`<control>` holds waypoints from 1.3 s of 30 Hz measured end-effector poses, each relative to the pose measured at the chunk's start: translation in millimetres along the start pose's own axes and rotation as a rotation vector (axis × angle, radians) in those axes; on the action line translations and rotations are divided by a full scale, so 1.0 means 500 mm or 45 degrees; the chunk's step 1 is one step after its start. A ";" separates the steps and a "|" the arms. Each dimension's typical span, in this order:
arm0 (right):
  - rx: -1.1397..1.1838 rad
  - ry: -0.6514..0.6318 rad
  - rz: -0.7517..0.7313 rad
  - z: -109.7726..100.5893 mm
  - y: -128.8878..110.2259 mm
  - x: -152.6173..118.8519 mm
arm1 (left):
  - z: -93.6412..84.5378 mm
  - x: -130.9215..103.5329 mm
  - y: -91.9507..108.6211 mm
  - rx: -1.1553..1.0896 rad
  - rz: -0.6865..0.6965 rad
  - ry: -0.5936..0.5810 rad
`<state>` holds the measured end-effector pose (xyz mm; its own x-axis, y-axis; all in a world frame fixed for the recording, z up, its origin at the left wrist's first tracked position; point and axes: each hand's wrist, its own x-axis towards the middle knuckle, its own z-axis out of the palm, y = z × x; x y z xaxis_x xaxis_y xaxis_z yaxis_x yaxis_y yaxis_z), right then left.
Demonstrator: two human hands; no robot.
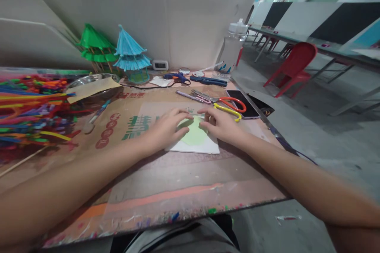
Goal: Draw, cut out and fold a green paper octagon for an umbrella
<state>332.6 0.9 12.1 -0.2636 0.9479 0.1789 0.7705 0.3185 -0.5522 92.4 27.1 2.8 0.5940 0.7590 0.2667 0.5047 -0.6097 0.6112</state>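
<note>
A pale green paper cutout lies on a white sheet or pad in the middle of the table. My left hand rests at the left side of the cutout, thumb and fingers apart and curved over its edge. On the opposite side, my right hand has its fingers bent and its thumb near the cutout's right edge. Both hands' fingertips come close together at the top of the paper. Just beyond my right hand lie scissors with red and yellow handles, and a pen.
Many coloured pipe cleaners heap at the left, near a metal bowl. Green and blue paper umbrella towers stand behind. A glue gun, pliers, clear bottle and phone sit at the back and right.
</note>
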 end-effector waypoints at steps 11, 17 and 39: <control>-0.255 0.039 -0.253 0.021 0.019 -0.016 | -0.005 -0.016 -0.024 0.321 0.116 -0.106; -0.271 -0.008 -0.074 0.021 -0.005 -0.012 | -0.005 -0.011 -0.028 0.371 0.069 -0.097; -0.284 0.004 0.108 0.030 -0.022 0.001 | 0.000 -0.024 -0.002 0.401 0.107 -0.057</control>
<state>315.4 -2.3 6.0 -0.1911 0.9713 0.1419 0.8989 0.2312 -0.3721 84.7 18.3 -0.9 0.6654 0.6964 0.2688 0.6174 -0.7158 0.3264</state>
